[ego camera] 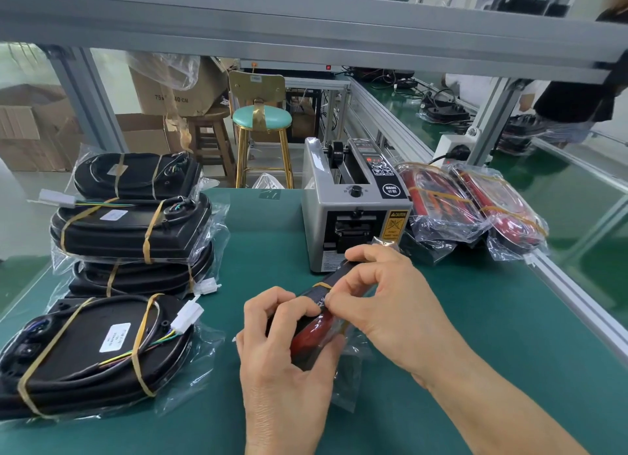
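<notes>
The left hand (285, 346) rises from the bench's near edge, its fingers curled round the bagged part (311, 335). The right hand (384, 305), forearm slanting in from the near right corner, pinches it with thumb and fingertips.

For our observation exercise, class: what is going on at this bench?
A person holds a red-and-black part in a clear bag over the green bench. The left hand grips its lower end; the right hand pinches the bag higher up. A tape dispenser stands behind, bagged black parts lie stacked at left, red ones at right.
</notes>
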A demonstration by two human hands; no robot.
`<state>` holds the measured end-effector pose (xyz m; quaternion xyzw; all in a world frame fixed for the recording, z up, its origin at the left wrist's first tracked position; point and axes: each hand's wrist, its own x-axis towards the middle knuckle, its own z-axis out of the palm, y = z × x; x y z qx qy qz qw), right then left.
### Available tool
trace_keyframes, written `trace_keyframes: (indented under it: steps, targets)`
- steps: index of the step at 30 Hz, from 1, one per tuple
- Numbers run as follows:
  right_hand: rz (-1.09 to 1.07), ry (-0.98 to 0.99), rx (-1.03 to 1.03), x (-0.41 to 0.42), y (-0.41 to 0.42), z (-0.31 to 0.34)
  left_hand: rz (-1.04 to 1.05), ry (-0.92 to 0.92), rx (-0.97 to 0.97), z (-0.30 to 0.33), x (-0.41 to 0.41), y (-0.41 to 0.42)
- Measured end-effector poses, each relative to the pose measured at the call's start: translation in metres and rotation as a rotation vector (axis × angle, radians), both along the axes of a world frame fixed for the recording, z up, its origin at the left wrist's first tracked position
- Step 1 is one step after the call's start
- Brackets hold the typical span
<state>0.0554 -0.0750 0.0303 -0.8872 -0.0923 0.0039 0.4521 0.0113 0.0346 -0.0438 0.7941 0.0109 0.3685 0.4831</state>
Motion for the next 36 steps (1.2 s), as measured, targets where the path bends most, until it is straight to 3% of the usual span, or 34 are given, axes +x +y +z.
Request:
trace_keyframes:
  steps: [4,8,15,18,22,25,29,32,36]
  targets:
    - [-0.09,-0.008,0.136,0.004,-0.004,0.002,0.0,-0.021,-0.014,0.001,0.0,0.0]
    - [0.037,-0.079,-0.09,0.0,0.002,-0.002,-0.005,-0.021,-0.036,0.0,0.002,0.003]
    - [0.159,-0.15,-0.14,0.01,-0.007,0.0,-0.069,0.001,0.044,-0.002,0.005,0.013]
    - [0.245,-0.067,-0.046,0.028,-0.039,0.005,-0.191,0.034,0.003,0.002,0.007,0.04]
    - [0.413,0.128,-0.13,0.038,-0.071,-0.014,-0.361,0.171,0.05,0.013,0.008,0.073]
    - [0.342,0.076,0.012,0.036,-0.063,-0.037,-0.419,0.283,0.033,0.025,0.005,0.077]
    - [0.284,0.0,0.072,0.034,-0.06,-0.045,-0.231,0.321,0.28,0.038,0.006,0.063]
    - [0.305,-0.039,0.099,0.032,-0.056,-0.042,-0.16,0.233,0.545,0.043,0.011,0.038]
    - [0.327,-0.105,0.19,0.027,-0.059,-0.037,-0.183,0.265,0.587,0.052,0.019,0.024]
